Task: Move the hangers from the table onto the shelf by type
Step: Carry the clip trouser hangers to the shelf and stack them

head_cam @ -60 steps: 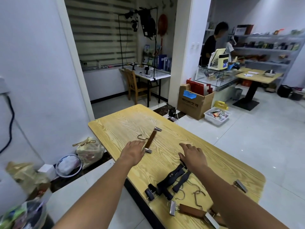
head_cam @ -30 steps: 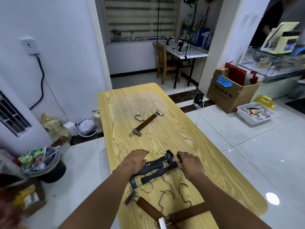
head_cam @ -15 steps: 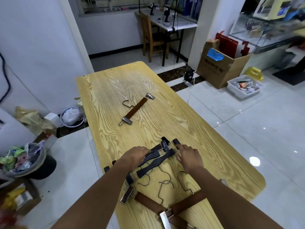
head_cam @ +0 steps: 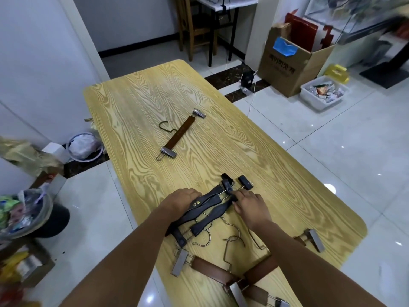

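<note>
My left hand point(head_cam: 183, 200) curls over black hangers point(head_cam: 207, 209) by counter's point(head_cam: 155, 96) near edge; my right hand point(head_cam: 251, 206) presses straight-fingered on their far clip end. Long axis runs diagonally, near-left to far-right, under both.

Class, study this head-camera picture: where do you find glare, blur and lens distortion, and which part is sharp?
Head view: bright glare spots sit on the glossy floor tiles; motion blur smears the bin of wrappers at left and the glass counter at top right; wide-angle distortion slightly bows the long edges of the table; the black hangers at centre are sharp.
</note>
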Demonstrator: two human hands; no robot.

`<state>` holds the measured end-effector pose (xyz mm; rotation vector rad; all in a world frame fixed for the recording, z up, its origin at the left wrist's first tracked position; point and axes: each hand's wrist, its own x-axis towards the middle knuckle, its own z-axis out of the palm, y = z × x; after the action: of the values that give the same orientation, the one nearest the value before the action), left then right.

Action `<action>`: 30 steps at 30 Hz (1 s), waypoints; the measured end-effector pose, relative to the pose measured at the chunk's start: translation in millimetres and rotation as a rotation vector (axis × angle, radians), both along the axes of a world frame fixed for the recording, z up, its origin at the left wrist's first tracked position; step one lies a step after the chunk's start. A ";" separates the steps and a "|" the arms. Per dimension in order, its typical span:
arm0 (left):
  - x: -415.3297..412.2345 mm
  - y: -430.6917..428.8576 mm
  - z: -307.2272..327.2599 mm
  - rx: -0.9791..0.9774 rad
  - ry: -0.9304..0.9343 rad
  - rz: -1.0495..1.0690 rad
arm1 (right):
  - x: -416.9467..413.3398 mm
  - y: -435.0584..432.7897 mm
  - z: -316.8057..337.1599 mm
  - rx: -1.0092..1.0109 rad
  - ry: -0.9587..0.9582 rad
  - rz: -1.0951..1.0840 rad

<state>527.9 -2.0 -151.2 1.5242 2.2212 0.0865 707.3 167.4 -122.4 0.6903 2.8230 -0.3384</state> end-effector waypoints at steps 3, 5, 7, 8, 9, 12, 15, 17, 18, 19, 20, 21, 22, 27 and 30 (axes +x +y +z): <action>-2.2 -3.4 -7.6 -0.007 -0.019 0.029 | -3.9 -3.7 -5.4 0.007 -0.002 0.015; -2.4 -3.6 -10.5 -0.012 -0.034 0.038 | -4.9 -6.1 -8.6 0.006 0.003 0.024; -2.4 -0.5 -11.8 0.001 -0.033 0.043 | -4.7 -7.6 -11.1 0.002 0.017 0.033; -2.6 1.9 -12.6 0.002 -0.032 0.044 | -4.3 -7.7 -12.1 0.000 0.022 0.032; -2.9 4.7 -13.1 0.002 -0.035 0.044 | -4.1 -7.3 -12.9 -0.004 0.027 0.030; -2.1 11.6 -15.0 -0.025 -0.053 0.036 | -3.1 -6.5 -13.9 -0.013 0.047 0.023; -0.7 19.0 -16.9 -0.008 -0.093 0.049 | -4.7 -6.4 -16.1 0.001 0.063 0.023; 0.0 25.2 -15.7 -0.011 -0.109 0.052 | -7.4 -7.6 -17.2 0.017 0.071 0.027; 0.1 28.6 -14.8 -0.019 -0.122 0.053 | -9.0 -8.0 -18.1 0.022 0.074 0.031; -0.3 32.3 -14.0 -0.032 -0.139 0.058 | -10.6 -8.4 -19.1 0.022 0.076 0.035; -0.5 35.5 -13.2 -0.044 -0.157 0.067 | -11.8 -9.0 -19.9 0.018 0.078 0.039; -1.0 38.2 -12.7 -0.052 -0.172 0.082 | -13.0 -9.7 -20.4 0.016 0.082 0.042; -1.4 40.2 -12.3 -0.057 -0.183 0.106 | -14.0 -10.4 -21.2 0.018 0.086 0.047; -6.9 50.7 -9.3 -0.072 -0.152 0.210 | -17.7 -10.2 -23.0 0.048 0.100 0.051; -18.6 49.7 -6.2 -0.077 -0.077 0.276 | -19.2 -8.0 -25.1 0.047 0.097 0.049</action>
<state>509.2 47.7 -157.4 1.1479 2.3304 0.1391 688.1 159.4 -147.5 0.6297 2.9426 -0.3052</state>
